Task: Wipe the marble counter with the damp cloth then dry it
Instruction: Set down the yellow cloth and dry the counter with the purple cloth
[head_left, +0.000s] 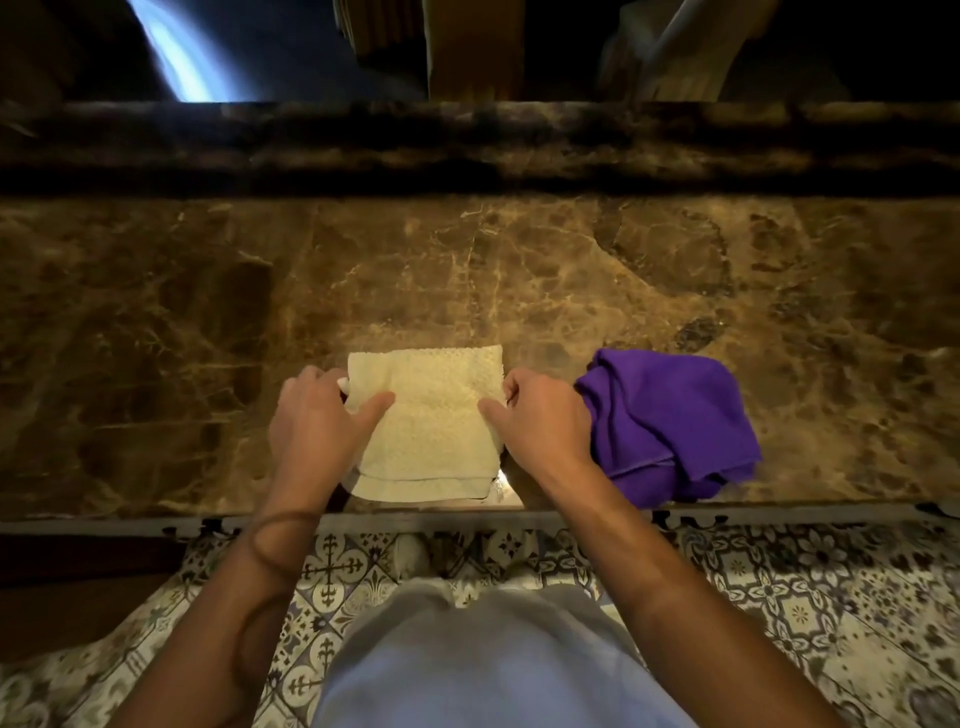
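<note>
Counter: brown veined marble counter (571, 270) spans the view under both hands; its near edge runs just behind the wrists.
Cream cloth: a folded, textured cream cloth (431, 415) lies flat on the marble between the two hands, close to the near edge, with layered folds visible along its near side.
Left hand: the left hand (317, 415) grips the cloth's left edge, thumb laid on the top surface and fingers curled round the side.
Right hand: the right hand (540, 421) grips the cloth's right edge in mirror fashion, thumb on top pointing inward, fingers curled at the border.
Purple cloth: a crumpled purple cloth (670, 421) sits on the counter just beyond the right hand, touching or nearly touching its outer side; which cannot be told.
Dampness: the frame does not show which cloth is damp.
Wrist: a thin dark band (280, 525) circles the left forearm.
Floor: patterned tiles (805, 597) lie below the arms, on the person's side of the counter.
Backsplash: a darker marble ledge (467, 145) rises beyond the fingertips.
</note>
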